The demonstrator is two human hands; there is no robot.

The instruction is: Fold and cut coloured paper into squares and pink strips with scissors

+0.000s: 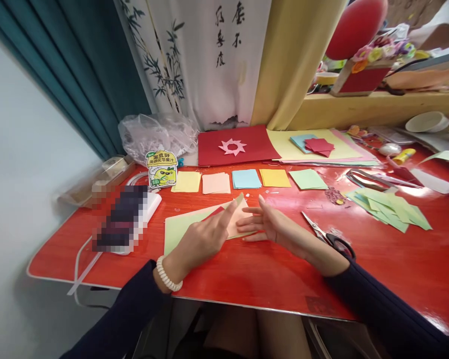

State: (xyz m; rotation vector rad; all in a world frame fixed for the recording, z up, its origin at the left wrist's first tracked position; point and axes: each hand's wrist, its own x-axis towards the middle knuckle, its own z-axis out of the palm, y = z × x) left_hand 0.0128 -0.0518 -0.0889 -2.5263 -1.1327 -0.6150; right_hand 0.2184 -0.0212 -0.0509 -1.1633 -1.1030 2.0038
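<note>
My left hand (205, 237) rests on a light green paper sheet (177, 227) on the red table (247, 274), its index finger stretched out and lifting a folded corner of the sheet. My right hand (269, 224) lies flat with fingers spread on a pale pink piece of paper (239, 224) on top of the green sheet. A sliver of red paper (214, 213) shows between the layers. Neither hand grips anything. A white bead bracelet (167, 274) circles my left wrist.
Scissors (327, 234) lie just right of my right wrist. Small paper stacks, yellow (187, 181), pink (216, 183), blue (246, 178), orange (275, 177) and green (308, 179), line the middle. Large red sheet with a pink star cutout (232, 146) behind. Green scraps (391, 207) right, plastic bag (153, 134) left.
</note>
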